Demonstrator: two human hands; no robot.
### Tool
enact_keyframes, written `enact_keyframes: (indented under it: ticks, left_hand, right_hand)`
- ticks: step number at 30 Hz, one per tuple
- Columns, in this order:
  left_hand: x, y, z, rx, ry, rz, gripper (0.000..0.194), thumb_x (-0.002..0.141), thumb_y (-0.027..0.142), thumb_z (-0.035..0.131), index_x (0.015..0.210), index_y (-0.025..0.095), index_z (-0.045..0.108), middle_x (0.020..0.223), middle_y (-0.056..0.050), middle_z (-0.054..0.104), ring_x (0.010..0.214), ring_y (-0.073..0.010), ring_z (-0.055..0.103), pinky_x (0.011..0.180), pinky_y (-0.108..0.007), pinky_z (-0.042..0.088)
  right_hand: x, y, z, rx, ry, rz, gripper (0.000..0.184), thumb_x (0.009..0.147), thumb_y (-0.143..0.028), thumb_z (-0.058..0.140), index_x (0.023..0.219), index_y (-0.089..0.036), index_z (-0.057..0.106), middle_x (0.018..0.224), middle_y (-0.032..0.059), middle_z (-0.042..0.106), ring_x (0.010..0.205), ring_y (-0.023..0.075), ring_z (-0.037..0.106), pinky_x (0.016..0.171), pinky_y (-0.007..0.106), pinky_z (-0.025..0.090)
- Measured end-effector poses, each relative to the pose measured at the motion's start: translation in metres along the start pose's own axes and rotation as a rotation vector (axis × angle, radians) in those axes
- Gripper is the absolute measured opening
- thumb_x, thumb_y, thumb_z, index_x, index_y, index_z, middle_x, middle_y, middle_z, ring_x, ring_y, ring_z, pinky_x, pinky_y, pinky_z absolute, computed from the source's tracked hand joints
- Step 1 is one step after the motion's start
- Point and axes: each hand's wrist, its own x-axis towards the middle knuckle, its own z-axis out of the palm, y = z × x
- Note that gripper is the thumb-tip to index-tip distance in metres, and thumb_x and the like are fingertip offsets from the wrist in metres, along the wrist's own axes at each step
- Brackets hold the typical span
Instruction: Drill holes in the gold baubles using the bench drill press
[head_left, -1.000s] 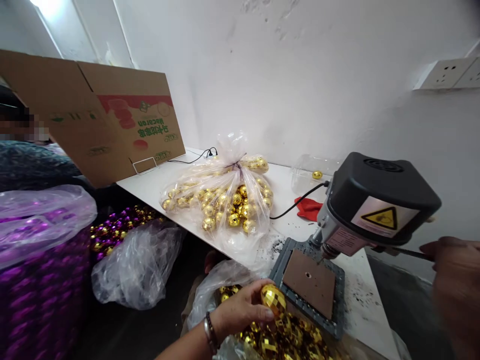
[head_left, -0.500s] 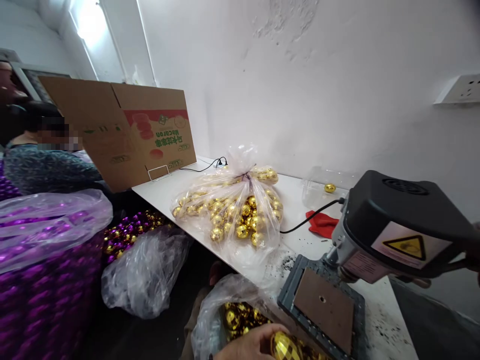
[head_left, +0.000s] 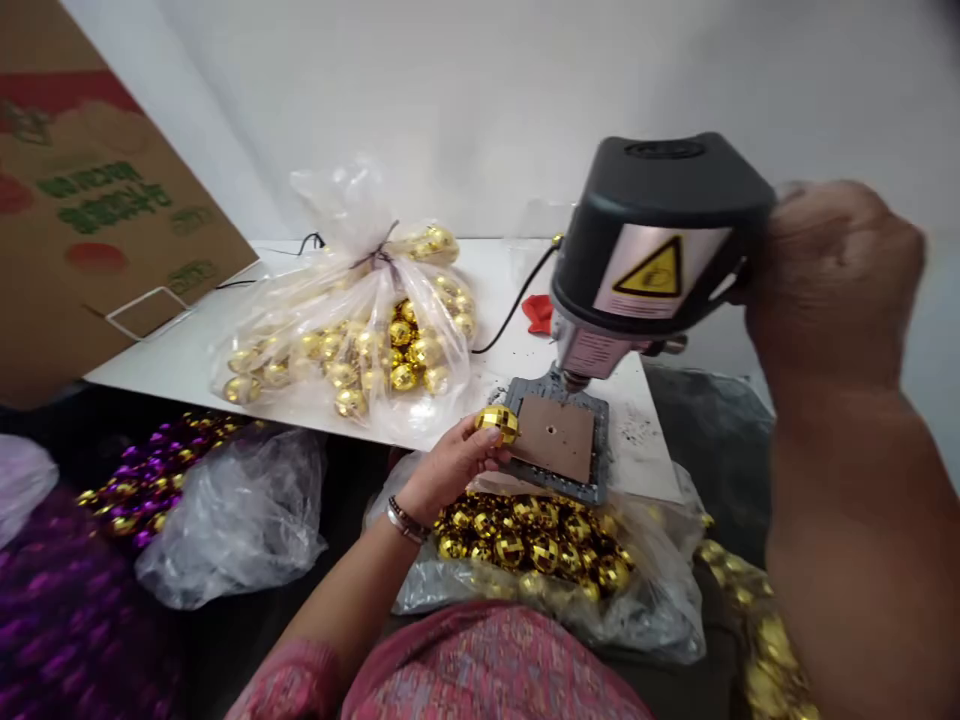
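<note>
Gold mirror tiles are glinting on a small ball [head_left: 497, 423] that the left hand [head_left: 450, 465] is clamping in its curled fingers, just beside the edge of a drill base. A beaded bracelet [head_left: 405, 520] is circling that wrist, and a pink sleeve [head_left: 300, 680] is showing below it. The right hand [head_left: 832, 270] is curling against the far side of a black-headed bench drill [head_left: 660, 240], though the housing is hiding whatever it is closing on. Below the chuck [head_left: 574, 378], a brown pad [head_left: 546, 440] with a small hole is lying on a grey metal base [head_left: 577, 492]. Dark specks [head_left: 637, 425] are scattering across the white desk [head_left: 495, 270], and more gold balls are filling an open plastic bag [head_left: 532, 545] below it. A tied clear bag [head_left: 352, 350] of gold balls is sitting farther off. The slick, round ball looks likely to slip or spin if pressed under the chuck, putting nearby fingers at risk, while too hard a pull on the drill could crack its thin shell.
</note>
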Motion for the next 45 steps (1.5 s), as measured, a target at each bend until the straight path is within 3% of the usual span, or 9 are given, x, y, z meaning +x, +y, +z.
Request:
enact_keyframes:
  ticks: [1,4,9,14,19,24,32,36,45]
  left_hand:
    - [0.003,0.001,0.001,0.028,-0.003,-0.001,0.055,0.073,0.054,0.086,0.105,0.014,0.065,0.093,-0.004,0.067,0.078,-0.0123,0.063,0.068,-0.025,0.047]
    - [0.012,0.004,0.004,0.154,-0.012,0.023,0.055,0.076,0.057,0.083,0.104,0.014,0.065,0.091,-0.003,0.064,0.076,-0.0109,0.061,0.067,-0.024,0.045]
    - [0.032,0.01,0.014,0.446,-0.015,0.075,0.052,0.08,0.052,0.078,0.114,0.015,0.065,0.088,-0.001,0.063,0.069,-0.0083,0.055,0.061,-0.022,0.042]
    - [0.047,0.005,0.025,0.574,-0.054,0.116,0.057,0.077,0.042,0.081,0.125,0.016,0.063,0.094,-0.002,0.065,0.072,-0.0095,0.058,0.068,-0.024,0.05]
    - [0.053,0.003,0.032,0.67,-0.099,0.081,0.054,0.079,0.038,0.077,0.127,0.016,0.064,0.094,-0.002,0.066,0.066,-0.0085,0.056,0.065,-0.024,0.051]
    - [0.059,0.008,0.036,0.747,-0.085,0.058,0.053,0.079,0.038,0.076,0.126,0.016,0.065,0.094,-0.002,0.067,0.071,-0.011,0.057,0.066,-0.025,0.051]
    - [0.065,0.018,0.054,1.147,-0.042,0.134,0.058,0.076,0.034,0.079,0.13,0.014,0.067,0.089,-0.001,0.069,0.078,-0.0149,0.059,0.076,-0.027,0.048]
    - [0.068,0.018,0.057,1.169,-0.077,0.154,0.058,0.075,0.031,0.08,0.129,0.013,0.069,0.091,-0.002,0.07,0.08,-0.0154,0.06,0.077,-0.027,0.049]
    - [0.071,0.009,0.054,1.052,-0.037,0.112,0.07,0.071,0.028,0.085,0.137,0.014,0.067,0.104,-0.005,0.077,0.088,-0.0176,0.067,0.083,-0.028,0.053]
  right_hand:
    - [0.001,-0.005,0.0,0.041,-0.009,0.094,0.048,0.104,-0.045,0.038,0.071,-0.012,0.052,0.063,-0.0034,0.039,0.062,0.0025,0.035,0.068,0.025,0.029]
    - [0.002,-0.018,0.001,0.134,-0.022,0.181,0.042,0.103,-0.04,0.042,0.071,-0.013,0.043,0.065,-0.005,0.037,0.063,0.0025,0.028,0.071,0.025,0.026]
    - [0.002,-0.025,-0.001,0.174,-0.06,0.198,0.038,0.104,-0.037,0.042,0.074,-0.015,0.041,0.071,-0.0039,0.044,0.068,0.005,0.032,0.073,0.025,0.025]
    - [0.005,-0.03,-0.003,0.156,-0.08,0.232,0.039,0.105,-0.033,0.04,0.071,-0.017,0.032,0.07,-0.0039,0.039,0.069,0.0066,0.027,0.075,0.025,0.026]
    - [0.007,-0.033,-0.004,0.154,-0.116,0.241,0.035,0.107,-0.031,0.034,0.075,-0.017,0.034,0.076,-0.004,0.046,0.072,0.006,0.033,0.078,0.023,0.028]
    - [0.008,-0.033,-0.004,0.151,-0.131,0.231,0.038,0.107,-0.032,0.034,0.072,-0.018,0.026,0.072,-0.0057,0.04,0.07,0.0052,0.027,0.078,0.02,0.028]
    - [0.009,-0.035,-0.006,0.165,-0.15,0.218,0.037,0.107,-0.031,0.028,0.073,-0.019,0.023,0.074,-0.0063,0.038,0.071,0.0029,0.028,0.079,0.018,0.027]
    - [0.008,-0.033,-0.005,0.202,-0.136,0.187,0.035,0.107,-0.032,0.027,0.074,-0.019,0.024,0.076,-0.0059,0.039,0.073,0.0019,0.03,0.081,0.017,0.027]
    - [0.0,-0.028,-0.001,0.282,-0.059,0.134,0.037,0.106,-0.037,0.039,0.076,-0.019,0.025,0.074,-0.0053,0.039,0.072,0.0025,0.031,0.08,0.02,0.029]
